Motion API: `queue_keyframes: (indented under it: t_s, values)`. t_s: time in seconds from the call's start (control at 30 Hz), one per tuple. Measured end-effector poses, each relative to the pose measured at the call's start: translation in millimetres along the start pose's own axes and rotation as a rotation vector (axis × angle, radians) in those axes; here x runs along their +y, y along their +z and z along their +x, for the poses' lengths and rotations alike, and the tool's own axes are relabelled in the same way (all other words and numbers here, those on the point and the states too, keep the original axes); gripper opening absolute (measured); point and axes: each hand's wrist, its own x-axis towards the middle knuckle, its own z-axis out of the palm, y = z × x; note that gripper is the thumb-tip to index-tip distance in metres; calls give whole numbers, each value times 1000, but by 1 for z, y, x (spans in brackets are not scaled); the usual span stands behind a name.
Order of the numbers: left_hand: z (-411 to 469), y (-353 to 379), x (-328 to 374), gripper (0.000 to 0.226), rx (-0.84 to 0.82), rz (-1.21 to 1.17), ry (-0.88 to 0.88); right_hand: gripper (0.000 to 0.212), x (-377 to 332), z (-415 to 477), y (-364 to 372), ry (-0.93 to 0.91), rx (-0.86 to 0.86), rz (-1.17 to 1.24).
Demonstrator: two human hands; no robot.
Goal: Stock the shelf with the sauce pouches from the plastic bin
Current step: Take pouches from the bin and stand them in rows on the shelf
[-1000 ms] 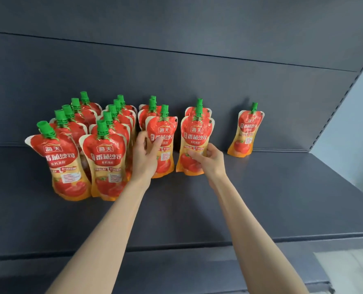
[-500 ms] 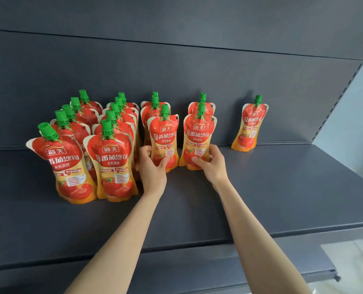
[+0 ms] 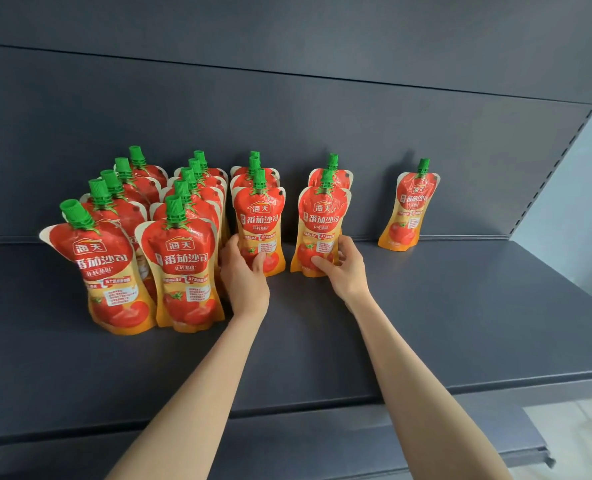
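Head view looks down on a dark grey shelf (image 3: 426, 323) with a matching back panel (image 3: 287, 116) behind it. Red and orange sauce pouches with green caps stand upright on the shelf in rows running from front to back.

At the far left, 1 row reaches closest to the shelf edge, led by the front left pouch (image 3: 109, 271). Just beside it on the right stands a second row, led by another pouch (image 3: 183, 271); the 2 front pouches touch or nearly touch at their sides.

The left hand (image 3: 246, 278) is curled around the lower part of the third-row front pouch (image 3: 260, 223), thumb on its face and fingers at its left edge. 2 more green caps show behind this pouch.

The right hand (image 3: 343, 271) grips the base of the fourth-row front pouch (image 3: 322, 230), thumb across its lower front and fingers wrapped round its right side. 1 more pouch stands directly behind it. Both held pouches are upright with their bases at shelf level, apart from each other.

A single pouch (image 3: 410, 206) stands well apart to the right, against the back panel, tilted slightly. The plastic bin is out of view.
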Motion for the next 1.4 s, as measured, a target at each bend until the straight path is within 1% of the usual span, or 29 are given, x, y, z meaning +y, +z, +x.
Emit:
queue_keyframes:
  t_s: [0.1, 0.17, 0.23, 0.3, 0.5, 0.6, 0.7, 0.83, 1.0, 1.17, 1.23, 1.33, 1.4]
  values:
    - [1, 2, -1, 49, 1, 18, -1, 50, 3, 7, 1, -10, 20, -56]
    - [1, 2, -2, 51, -4, 32, 4, 57, 5, 13, 1, -20, 21, -103]
    - [1, 3, -3, 52, -7, 43, -1, 68, 5, 18, 1, 15, 7, -150]
    - [1, 4, -3, 52, -8, 55, -3, 71, 4, 22, 0, 45, -11, -155]
    - [2, 5, -6, 51, -1, 52, 17, 58, -1, 33, -4, 34, -115, -49]
    - [3, 6, -8, 51, 3, 34, 19, 54, 0, 39, -5, -2, -156, 8]
    - [4, 7, -11, 50, 11, 34, 26, 51, 3, 41, -8, -38, -149, -18]
    - [3, 8, -11, 49, 11, 41, 30, 52, 9, 43, -9, -73, -127, -25]
    - [3, 8, -10, 49, 12, 40, 41, 54, 13, 45, -3, -67, -145, 12]
    - [3, 8, -11, 49, 12, 44, 42, 62, 12, 48, 0, -40, -177, 19]
    - [3, 8, -10, 49, 10, 47, 42, 58, 12, 48, 1, -46, -168, -15]
    - [3, 8, -11, 49, 10, 49, 41, 46, 12, 46, 2, -70, -116, -111]
    - [3, 8, -11, 49, 10, 51, 40, 43, 11, 44, 2, -71, -110, -100]
